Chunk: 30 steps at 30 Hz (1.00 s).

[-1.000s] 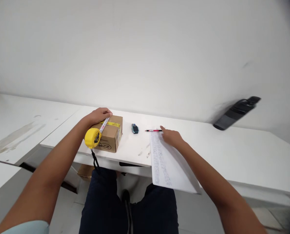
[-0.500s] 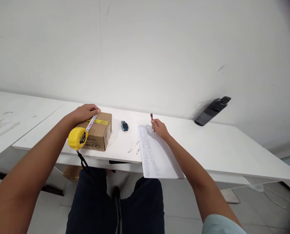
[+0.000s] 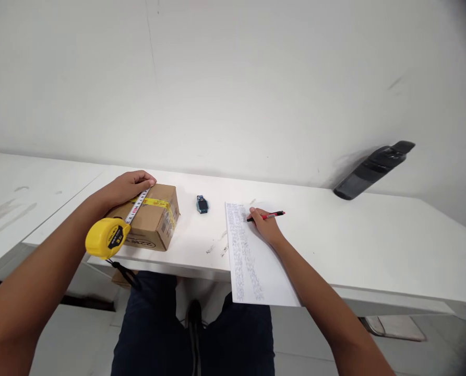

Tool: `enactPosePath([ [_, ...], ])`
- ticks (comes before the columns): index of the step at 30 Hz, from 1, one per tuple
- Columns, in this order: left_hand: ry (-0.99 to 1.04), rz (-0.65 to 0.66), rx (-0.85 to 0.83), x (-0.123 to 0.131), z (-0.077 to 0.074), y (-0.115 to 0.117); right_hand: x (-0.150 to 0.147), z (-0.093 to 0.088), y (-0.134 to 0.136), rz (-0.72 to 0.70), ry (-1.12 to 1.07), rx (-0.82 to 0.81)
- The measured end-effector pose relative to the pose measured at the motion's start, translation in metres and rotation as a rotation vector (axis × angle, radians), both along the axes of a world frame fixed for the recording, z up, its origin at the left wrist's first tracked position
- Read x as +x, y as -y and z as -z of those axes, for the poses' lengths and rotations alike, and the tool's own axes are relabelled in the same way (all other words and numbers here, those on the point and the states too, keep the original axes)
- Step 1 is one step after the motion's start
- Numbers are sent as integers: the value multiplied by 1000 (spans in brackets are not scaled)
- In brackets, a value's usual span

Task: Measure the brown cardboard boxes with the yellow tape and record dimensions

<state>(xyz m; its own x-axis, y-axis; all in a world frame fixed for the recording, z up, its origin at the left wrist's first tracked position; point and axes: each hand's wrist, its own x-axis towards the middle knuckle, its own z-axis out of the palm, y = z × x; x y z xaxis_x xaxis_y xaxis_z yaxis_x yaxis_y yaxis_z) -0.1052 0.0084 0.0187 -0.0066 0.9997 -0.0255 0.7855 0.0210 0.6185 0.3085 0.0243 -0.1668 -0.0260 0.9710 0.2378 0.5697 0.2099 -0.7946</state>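
Pen point(image 3: 272, 214) sits pinched between fingers point(image 3: 257, 213) of the right hand point(image 3: 266, 227).

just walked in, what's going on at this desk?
A person is seated at a white table. The left hand pins the blade end of a yellow tape measure to the far edge of a cardboard box, the blade across its top, the case past the near side. The right hand holds a red pen on a written sheet of paper.

Left hand point(image 3: 129, 186) pins a white measuring tape blade point(image 3: 138, 207) across a brown cardboard box point(image 3: 151, 220) — right hand point(image 3: 264, 223) holds a red pen point(image 3: 267, 215) on a written white sheet point(image 3: 252, 256).
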Motion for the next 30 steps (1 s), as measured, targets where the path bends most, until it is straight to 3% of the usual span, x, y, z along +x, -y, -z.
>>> enactPosePath([
  [9, 14, 21, -18, 8, -5, 2, -5, -17, 8, 80, -179, -145],
  [23, -63, 59, 30, 3, -1, -1, -5, -13, 9, 103, -202, -138],
  [30, -11, 19, -7, 12, -8, 6, -5, -12, 9, 104, -206, -135],
])
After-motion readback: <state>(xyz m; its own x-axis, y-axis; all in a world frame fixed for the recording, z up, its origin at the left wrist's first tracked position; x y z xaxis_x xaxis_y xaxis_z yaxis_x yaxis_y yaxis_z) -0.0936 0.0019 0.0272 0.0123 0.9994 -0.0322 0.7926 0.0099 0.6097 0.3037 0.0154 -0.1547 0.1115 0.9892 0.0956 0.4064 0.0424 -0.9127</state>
